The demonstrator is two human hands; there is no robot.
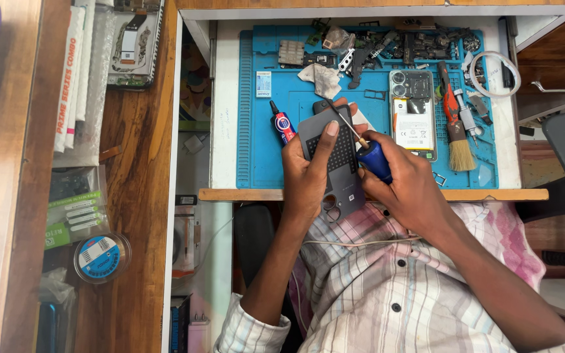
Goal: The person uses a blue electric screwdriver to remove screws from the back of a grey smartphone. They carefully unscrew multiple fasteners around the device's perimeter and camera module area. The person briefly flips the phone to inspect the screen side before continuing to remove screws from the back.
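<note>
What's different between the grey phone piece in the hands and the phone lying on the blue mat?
The grey phone back is held up, tilted, by the left hand; the opened phone lies flat on the mat, untouched. The back is dark grey with a dotted patch; the opened phone shows a white inner part. The screwdriver in the right hand points at the back only. Both are phone-shaped slabs.

plaid shirt (400, 287), pink-white-grey checks, dark buttons, sleeves rolled to elbows.
</note>
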